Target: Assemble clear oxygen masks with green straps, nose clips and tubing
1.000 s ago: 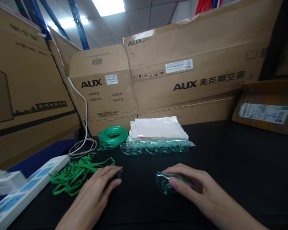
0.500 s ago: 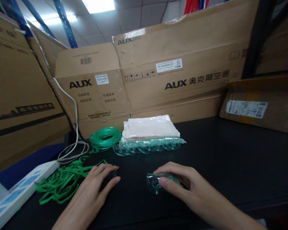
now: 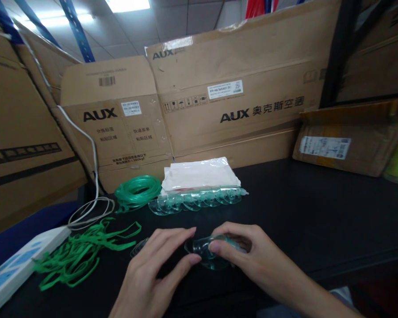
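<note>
On the black table (image 3: 318, 212), my right hand (image 3: 248, 256) is closed around a clear green-tinted plastic mask (image 3: 205, 256), thumb on its rim. My left hand (image 3: 155, 265) has its fingers stretched toward the mask, fingertips just touching it. A second small clear piece (image 3: 138, 247) lies on the table just left of my left hand. Behind both hands runs a row of several nested clear masks (image 3: 195, 201).
A white plastic bag pack (image 3: 199, 173) lies behind the masks, a coil of green tubing (image 3: 137, 192) to its left. Loose green elastic straps (image 3: 79, 254) and a white power strip (image 3: 16, 269) sit at left. Cardboard boxes (image 3: 235, 97) wall the back.
My left hand left the small piece on the table and moved right to meet the mask. My right hand shifted the mask left toward the middle. The view swung right.
</note>
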Motion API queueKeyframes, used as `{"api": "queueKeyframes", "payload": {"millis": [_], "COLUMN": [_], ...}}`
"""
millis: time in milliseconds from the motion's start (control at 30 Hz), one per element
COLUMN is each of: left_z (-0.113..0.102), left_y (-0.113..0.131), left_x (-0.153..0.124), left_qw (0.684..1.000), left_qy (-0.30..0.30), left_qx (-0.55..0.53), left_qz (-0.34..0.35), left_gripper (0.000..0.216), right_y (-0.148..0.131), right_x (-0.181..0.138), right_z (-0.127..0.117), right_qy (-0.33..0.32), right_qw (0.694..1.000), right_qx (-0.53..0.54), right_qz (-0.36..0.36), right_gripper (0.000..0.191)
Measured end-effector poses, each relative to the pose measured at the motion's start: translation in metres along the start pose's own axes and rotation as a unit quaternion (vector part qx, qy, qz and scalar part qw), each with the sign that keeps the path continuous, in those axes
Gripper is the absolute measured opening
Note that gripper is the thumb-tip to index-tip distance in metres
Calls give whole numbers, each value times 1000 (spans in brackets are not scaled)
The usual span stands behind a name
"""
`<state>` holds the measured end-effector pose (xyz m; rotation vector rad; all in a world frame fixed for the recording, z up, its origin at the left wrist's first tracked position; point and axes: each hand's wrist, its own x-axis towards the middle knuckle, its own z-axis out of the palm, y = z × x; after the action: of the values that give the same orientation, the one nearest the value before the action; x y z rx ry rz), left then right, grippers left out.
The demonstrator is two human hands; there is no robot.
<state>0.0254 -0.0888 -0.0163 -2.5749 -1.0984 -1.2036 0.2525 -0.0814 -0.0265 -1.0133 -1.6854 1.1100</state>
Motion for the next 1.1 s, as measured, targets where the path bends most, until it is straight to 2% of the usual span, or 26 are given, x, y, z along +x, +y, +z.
{"api": "queueKeyframes", "payload": {"millis": [167,300,500,600,1100], "left_z": [9,13,24,23,14], "left_y": [5,5,4,7,11], "left_x": [4,13,13,11,12], "left_qw": [999,999,999,999,997], "left_qy": [-19,-22,19,20,19], "left_qx": [-5,-15,-34,-44,-68], "left_qz": [35,47,-2,-2,9], "left_gripper": [32,30,26,21,30], "right_y": [-1,0,6,4,-5], "right_x": [-2,-2,-1,-1,-3], "right_z": [0,-4,-6,-7,-7], "right_qy": [-18,-48,-60,-70,-88], "right_qw": [999,995,989,988,985], "right_qx": [15,73,131,138,146], "right_qz": [-30,-36,-20,-24,-36], "right_gripper": [28,30,38,39,39]}}
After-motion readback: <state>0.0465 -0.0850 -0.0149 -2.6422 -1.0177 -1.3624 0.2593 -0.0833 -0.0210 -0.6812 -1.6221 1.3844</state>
